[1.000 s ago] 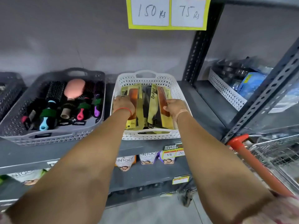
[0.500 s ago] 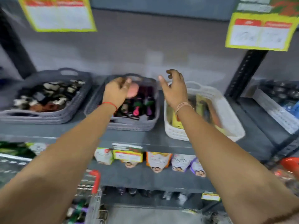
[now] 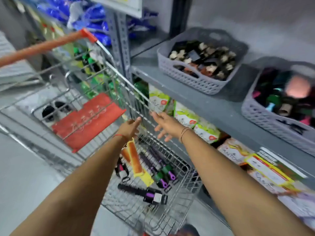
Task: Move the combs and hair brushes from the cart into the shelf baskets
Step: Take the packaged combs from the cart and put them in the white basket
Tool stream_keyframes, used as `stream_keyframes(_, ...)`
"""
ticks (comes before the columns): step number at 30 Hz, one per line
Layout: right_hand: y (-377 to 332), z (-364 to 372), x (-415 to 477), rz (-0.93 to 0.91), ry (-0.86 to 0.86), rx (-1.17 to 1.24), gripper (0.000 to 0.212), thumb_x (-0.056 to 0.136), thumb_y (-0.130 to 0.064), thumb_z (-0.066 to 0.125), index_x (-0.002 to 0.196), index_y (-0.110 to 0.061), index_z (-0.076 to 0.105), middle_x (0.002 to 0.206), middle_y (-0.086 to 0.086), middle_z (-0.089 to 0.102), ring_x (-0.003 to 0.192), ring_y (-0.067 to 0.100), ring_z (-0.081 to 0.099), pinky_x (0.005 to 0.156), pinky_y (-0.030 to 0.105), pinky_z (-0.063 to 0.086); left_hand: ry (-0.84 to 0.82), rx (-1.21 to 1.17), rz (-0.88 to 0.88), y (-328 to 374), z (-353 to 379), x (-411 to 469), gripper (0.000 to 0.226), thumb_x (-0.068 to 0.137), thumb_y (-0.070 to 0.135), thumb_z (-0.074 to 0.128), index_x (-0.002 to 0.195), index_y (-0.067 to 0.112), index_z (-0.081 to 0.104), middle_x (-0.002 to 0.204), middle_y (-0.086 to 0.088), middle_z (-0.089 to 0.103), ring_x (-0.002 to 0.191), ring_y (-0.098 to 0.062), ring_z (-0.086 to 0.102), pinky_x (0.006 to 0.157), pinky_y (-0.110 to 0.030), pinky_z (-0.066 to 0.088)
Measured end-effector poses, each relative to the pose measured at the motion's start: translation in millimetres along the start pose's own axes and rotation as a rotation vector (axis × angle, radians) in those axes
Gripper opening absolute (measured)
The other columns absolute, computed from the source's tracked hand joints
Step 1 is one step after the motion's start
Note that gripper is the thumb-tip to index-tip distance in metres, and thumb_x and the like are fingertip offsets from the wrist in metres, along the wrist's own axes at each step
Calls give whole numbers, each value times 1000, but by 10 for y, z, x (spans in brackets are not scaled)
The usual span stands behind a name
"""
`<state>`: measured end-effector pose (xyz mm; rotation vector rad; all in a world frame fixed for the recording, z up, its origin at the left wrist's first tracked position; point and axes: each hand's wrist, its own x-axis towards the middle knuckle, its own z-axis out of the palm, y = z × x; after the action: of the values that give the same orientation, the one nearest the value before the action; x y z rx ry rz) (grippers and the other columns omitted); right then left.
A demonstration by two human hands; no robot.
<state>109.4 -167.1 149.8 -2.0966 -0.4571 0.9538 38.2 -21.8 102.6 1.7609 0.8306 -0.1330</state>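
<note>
Left hand (image 3: 130,127) and right hand (image 3: 166,124) are hovering spread and empty over the cart (image 3: 109,65). The packaged comb (image 3: 135,160) is lying just below the left wrist, long axis twelve-to-five; brushes (image 3: 157,167) are lying at five o'clock.

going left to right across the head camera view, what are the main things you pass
Cart handle → red flap → left hand → right hand → basket of hair clips → basket of brushes.
</note>
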Motion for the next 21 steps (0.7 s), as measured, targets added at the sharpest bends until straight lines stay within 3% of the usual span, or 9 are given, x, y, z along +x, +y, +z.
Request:
stream_keyframes(2, 216, 223, 218, 105, -124, -33, 58, 88, -61, 30, 131, -22, 33, 106, 16, 59, 60, 18, 58, 49, 27, 50, -9, -30, -136, -391, -42, 114, 54, 94, 39, 44, 131, 0, 46, 127, -27, 57, 101, -36, 63, 39, -16, 49)
stream_keyframes(4, 487, 380, 421, 185, -201, -80, 57, 87, -61, 31, 130, -22, 33, 106, 14, 57, 62, 17, 58, 52, 28, 50, -12, -97, -315, -766, -76, 216, 60, 92, 26, 52, 140, -3, 31, 130, -25, 55, 108, -37, 60, 66, -27, 55)
stream_keyframes(5, 624, 439, 520, 216, -230, -121, 55, 88, -60, 33, 127, -22, 35, 101, 11, 56, 61, 16, 56, 52, 28, 47, -20, -83, -384, -923, -61, 244, 56, 92, 26, 52, 135, -6, 37, 121, -25, 57, 96, -36, 62, 71, -34, 53)
stream_keyframes(7, 922, 539, 746, 272, -289, -216, 48, 88, -55, 39, 121, -20, 37, 94, 5, 53, 58, 15, 52, 55, 30, 44, 36, -72, -463, -1169, -27, 291, 46, 93, 39, 46, 91, -6, 57, 97, -23, 53, 72, -30, 56, 67, -37, 49)
stream_keyframes(9, 1200, 631, 921, 298, -293, -312, 53, 88, -45, 50, 129, -14, 36, 111, 10, 54, 78, 24, 60, 70, 36, 50, 91, -34, -521, -1378, 44, 416, 45, 92, 42, 45, 68, 4, 50, 89, -22, 50, 69, -28, 53, 63, -36, 46)
stream_keyframes(12, 1578, 823, 1214, 266, -294, -547, 60, 85, -34, 61, 132, -4, 37, 135, 20, 47, 118, 34, 50, 96, 37, 43, 109, 37, -544, -1630, 207, 655, 27, 90, 32, 55, 82, 7, 53, 89, -18, 54, 75, -30, 57, 62, -34, 47)
stream_keyframes(17, 2047, 1143, 1344, 161, -86, -811, 90, 68, -57, 67, 136, -12, 29, 141, 20, 32, 126, 35, 36, 102, 43, 38, 272, 298, -441, -1884, 628, 870, 23, 86, 18, 54, 98, 2, 66, 104, -24, 69, 100, -38, 63, 82, -37, 50)
stream_keyframes(19, 2208, 1250, 1296, 152, -71, -866, 100, 65, -62, 66, 141, -19, 18, 146, 16, 25, 130, 35, 28, 104, 46, 35, 345, 322, -367, -1941, 785, 987, 23, 86, 10, 48, 97, -3, 64, 106, -29, 65, 101, -41, 60, 84, -41, 48)
stream_keyframes(21, 2314, 1309, 1277, 125, -8, -847, 96, 66, -59, 67, 140, -21, 20, 148, 16, 23, 130, 35, 26, 104, 48, 33, 322, 359, -381, -1996, 947, 1129, 31, 89, 13, 45, 113, -3, 56, 123, -29, 55, 114, -41, 50, 94, -44, 39)
